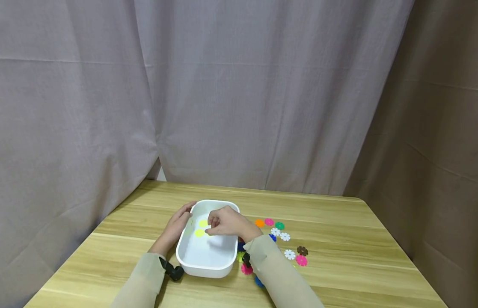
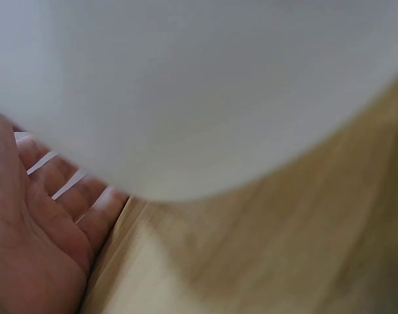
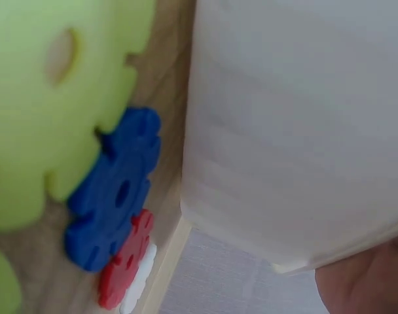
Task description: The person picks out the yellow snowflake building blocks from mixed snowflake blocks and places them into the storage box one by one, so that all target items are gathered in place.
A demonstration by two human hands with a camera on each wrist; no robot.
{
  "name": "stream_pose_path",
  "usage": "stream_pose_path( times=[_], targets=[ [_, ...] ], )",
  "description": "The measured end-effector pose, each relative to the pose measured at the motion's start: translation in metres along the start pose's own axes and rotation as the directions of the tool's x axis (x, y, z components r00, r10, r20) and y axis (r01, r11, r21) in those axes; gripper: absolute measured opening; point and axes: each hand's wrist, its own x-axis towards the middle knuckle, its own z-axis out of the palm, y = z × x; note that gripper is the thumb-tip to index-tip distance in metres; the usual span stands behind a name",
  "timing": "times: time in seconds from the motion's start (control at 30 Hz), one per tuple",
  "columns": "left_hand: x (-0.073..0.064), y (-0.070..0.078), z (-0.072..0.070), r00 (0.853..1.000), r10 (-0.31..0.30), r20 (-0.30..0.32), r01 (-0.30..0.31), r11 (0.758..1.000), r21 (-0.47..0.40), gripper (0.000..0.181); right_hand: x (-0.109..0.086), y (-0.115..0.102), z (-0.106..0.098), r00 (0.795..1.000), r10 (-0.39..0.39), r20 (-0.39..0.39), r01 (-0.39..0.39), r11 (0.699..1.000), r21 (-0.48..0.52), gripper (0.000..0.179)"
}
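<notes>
A white rectangular tub [image 1: 208, 271] stands on the table between the hands. My left hand [image 1: 178, 226] rests along its left side, fingertips at the rim; in the left wrist view its fingers [image 2: 71, 190] extend beside the white wall. Over the inside of the tub hangs my right hand [image 1: 229, 223], fingers loosely bent, with a gap between thumb and index finger. Below its fingertips, yellow flower-shaped plastic discs [image 1: 199, 233] lie on the tub floor. In the right wrist view the fingers are mostly hidden behind the tub wall [image 3: 284, 131].
Right of the tub, notched discs are scattered on the wooden table [image 1: 339, 239]: orange [image 1: 259, 223], green [image 1: 279, 225], brown [image 1: 302, 251], pink [image 1: 301, 260], and several white and blue ones. Close by the tub wall lie a blue disc [image 3: 114, 190] and a red disc [image 3: 127, 261]. Grey curtains [image 1: 262, 107] hang behind.
</notes>
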Motion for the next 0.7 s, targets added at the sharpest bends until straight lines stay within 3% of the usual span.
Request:
stream_pose_path(
  times=[0.37, 0.7],
  targets=[
    [-0.001, -0.004, 0.001, 1.0, 0.005, -0.015, -0.004, 1.0, 0.006, 0.048, -0.006, -0.002, -0.009, 1.0, -0.011, -0.021, 0.014, 0.987, 0.158, 0.019],
    [-0.001, -0.001, 0.001, 1.0, 0.012, -0.017, -0.012, 1.0, -0.007, 0.047, -0.015, -0.01, -0.029, 0.998, -0.045, -0.047, 0.054, 0.977, 0.205, 0.021]
  ],
)
